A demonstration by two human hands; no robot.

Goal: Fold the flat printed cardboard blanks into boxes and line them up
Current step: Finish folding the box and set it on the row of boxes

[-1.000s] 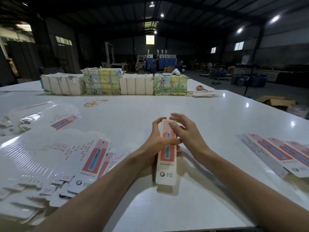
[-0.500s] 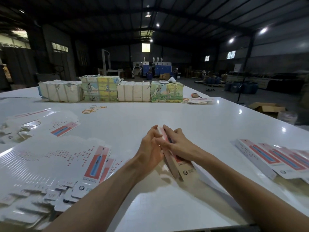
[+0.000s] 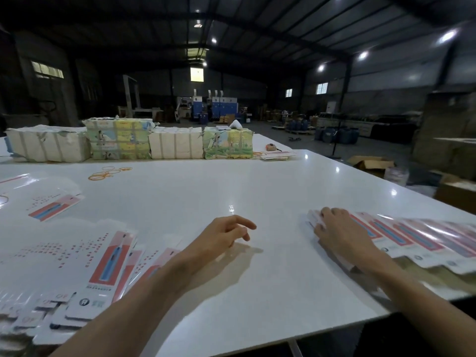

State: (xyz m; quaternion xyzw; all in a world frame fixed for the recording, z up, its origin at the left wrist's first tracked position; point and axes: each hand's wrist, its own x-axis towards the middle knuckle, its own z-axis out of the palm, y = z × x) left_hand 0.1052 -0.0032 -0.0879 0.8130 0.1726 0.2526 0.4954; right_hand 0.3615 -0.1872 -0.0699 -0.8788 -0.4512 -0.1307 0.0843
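A heap of flat white blanks with red and blue print lies at the near left of the white table. A row of folded boxes runs along the right side. My right hand lies on the leftmost folded box of that row, fingers spread over its top and bent down at its far end. My left hand hovers over bare table in the middle, fingers loosely extended, holding nothing.
Wrapped paper bundles line the far edge, with rubber bands in front of them. One loose blank lies at the left. Cardboard cartons stand on the floor past the right edge.
Both hands were folding a box at the centre. My right hand has carried it right to the end of the row; my left hand has let go and stays mid-table.
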